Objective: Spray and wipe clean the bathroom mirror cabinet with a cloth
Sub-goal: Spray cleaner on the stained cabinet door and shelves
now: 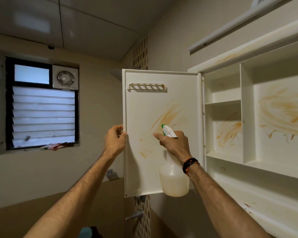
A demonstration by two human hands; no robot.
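Two bare hands are working at the open door (162,131) of a white wall cabinet (248,117). The left hand (114,140) is gripping the door's free outer edge, its thumb lying on the inner face and its fingers curling round behind. The right hand (175,145) is holding a spray bottle (174,181) by the neck, with the forefinger stretching forward along the white and green nozzle (168,131), which is pointing at the door's inner face. The bottle's translucent body is hanging below the hand, in front of the door's lower right corner, with pale liquid in it. Orange-brown smears (167,116) are showing on the door just beyond the nozzle, and more are streaking the cabinet's back panel and top rim. A dark braided band (189,164) is sitting on the right wrist. A slotted rack (147,87) is hanging near the door's top. Well to the left, a louvred window (43,114) is sitting in the wall with an exhaust fan (65,76) at its upper right corner.
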